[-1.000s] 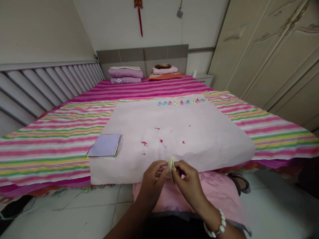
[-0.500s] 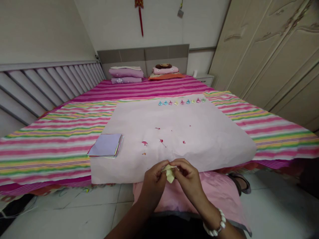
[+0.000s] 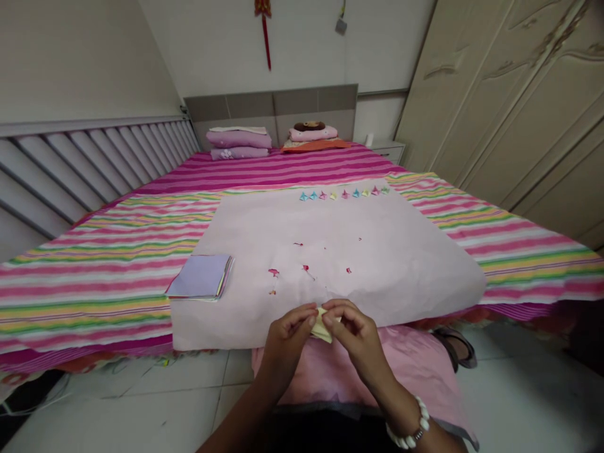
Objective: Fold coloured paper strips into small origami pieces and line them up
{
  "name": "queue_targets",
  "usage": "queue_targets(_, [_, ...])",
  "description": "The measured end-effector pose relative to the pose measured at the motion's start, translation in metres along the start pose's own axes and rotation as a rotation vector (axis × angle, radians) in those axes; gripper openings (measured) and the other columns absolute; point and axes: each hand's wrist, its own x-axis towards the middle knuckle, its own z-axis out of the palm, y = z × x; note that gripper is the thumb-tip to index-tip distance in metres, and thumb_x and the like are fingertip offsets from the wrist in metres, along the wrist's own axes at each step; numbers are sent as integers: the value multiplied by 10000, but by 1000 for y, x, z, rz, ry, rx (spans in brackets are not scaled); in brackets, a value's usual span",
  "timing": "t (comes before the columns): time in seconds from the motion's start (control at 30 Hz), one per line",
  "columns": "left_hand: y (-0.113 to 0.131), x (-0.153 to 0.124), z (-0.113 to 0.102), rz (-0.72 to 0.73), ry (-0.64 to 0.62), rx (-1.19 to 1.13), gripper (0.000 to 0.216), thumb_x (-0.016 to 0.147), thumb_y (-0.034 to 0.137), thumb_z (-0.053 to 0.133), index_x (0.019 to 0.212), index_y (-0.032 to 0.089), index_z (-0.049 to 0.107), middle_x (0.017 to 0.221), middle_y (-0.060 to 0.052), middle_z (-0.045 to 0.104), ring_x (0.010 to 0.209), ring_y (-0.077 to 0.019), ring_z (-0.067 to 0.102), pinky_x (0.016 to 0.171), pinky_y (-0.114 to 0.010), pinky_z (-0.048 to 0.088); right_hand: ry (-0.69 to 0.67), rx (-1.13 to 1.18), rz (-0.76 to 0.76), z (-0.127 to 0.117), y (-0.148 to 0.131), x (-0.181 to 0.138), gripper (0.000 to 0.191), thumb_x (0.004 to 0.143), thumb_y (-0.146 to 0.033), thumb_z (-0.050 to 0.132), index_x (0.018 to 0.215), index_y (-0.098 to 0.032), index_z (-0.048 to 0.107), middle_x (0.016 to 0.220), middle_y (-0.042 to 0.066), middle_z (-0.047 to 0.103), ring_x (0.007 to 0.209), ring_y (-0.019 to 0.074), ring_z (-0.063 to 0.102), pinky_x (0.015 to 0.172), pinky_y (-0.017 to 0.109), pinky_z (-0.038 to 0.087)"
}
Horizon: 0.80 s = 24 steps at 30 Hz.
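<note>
My left hand (image 3: 287, 336) and my right hand (image 3: 356, 336) meet just in front of the bed's near edge, both pinching a small folded pale yellow paper (image 3: 321, 329) between thumbs and fingertips. Most of the paper is hidden by my fingers. A white bead bracelet (image 3: 415, 429) sits on my right wrist. Beyond my hands a large pale pink sheet (image 3: 330, 251) lies spread on the bed, with a row of several small folded coloured paper pieces (image 3: 343, 193) along its far edge.
A stack of square coloured papers (image 3: 201, 277), lilac on top, lies left on the striped bedspread (image 3: 94, 264). Tiny red scraps (image 3: 306, 269) dot the sheet. Folded bedding (image 3: 238, 143) sits at the headboard. Wardrobe doors (image 3: 519, 94) stand right; tiled floor (image 3: 117, 409) below.
The yellow paper stood upright between my fingers a second ago; I have turned it down and flatter, and my fingertips have closed in over it. Nothing on the bed has moved.
</note>
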Motion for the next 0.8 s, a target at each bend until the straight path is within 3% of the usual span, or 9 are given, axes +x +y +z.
queue_targets(0.07, [-4,1,2,-1,6,-64,310,696,254,710,992,164,693,1116,-106,699,981,-246,665,877,-363,517,40,7,8,2,1,1,93,699,-246,720,774,-209,681,941,65,636,836,206,605,686,300,485])
queue_targets(0.23, [-3,3,0,-49,0,-97,563,640,204,746,1178,183,580,1188,-104,645,784,-162,682,752,-302,533,12,83,104,3,1,1,360,691,-225,713,1042,-225,632,1021,67,653,876,203,627,753,324,523])
queue_targets(0.33, [4,5,-4,-30,-107,4,391,669,227,727,1044,144,653,923,-59,706,752,-153,653,720,-270,505,-32,165,149,4,3,0,461,685,-235,733,1122,-234,586,1030,62,649,870,193,645,761,326,534])
queue_targets(0.43, [7,6,-6,-14,-155,83,177,699,280,710,793,132,683,685,-15,668,664,-139,605,627,-236,459,-41,199,163,5,6,-1,493,672,-248,755,1133,-238,582,1006,55,642,841,179,648,736,313,540])
queue_targets(0.53, [6,6,-4,-51,-54,9,229,667,342,741,690,138,638,599,23,606,564,-103,537,548,-211,413,1,249,196,5,7,0,523,608,-267,813,1089,-219,612,938,47,662,785,175,648,702,309,539])
queue_targets(0.6, [4,5,-1,-72,4,-85,267,663,375,748,710,142,626,606,30,597,567,-98,534,557,-209,420,-6,282,250,4,6,1,434,590,-298,833,972,-187,660,846,40,684,725,170,645,680,304,529])
queue_targets(0.7, [1,4,1,-70,25,-148,282,680,396,741,756,147,632,636,24,610,603,-105,550,586,-215,437,-54,283,334,3,2,1,252,647,-362,803,737,-155,691,634,17,674,590,142,605,614,269,490])
queue_targets(0.8, [3,4,1,-34,5,-67,269,669,381,750,733,143,641,610,30,593,577,-100,523,566,-208,418,-60,271,338,1,-2,2,252,661,-377,792,656,-151,682,532,-9,630,506,112,545,550,234,430])
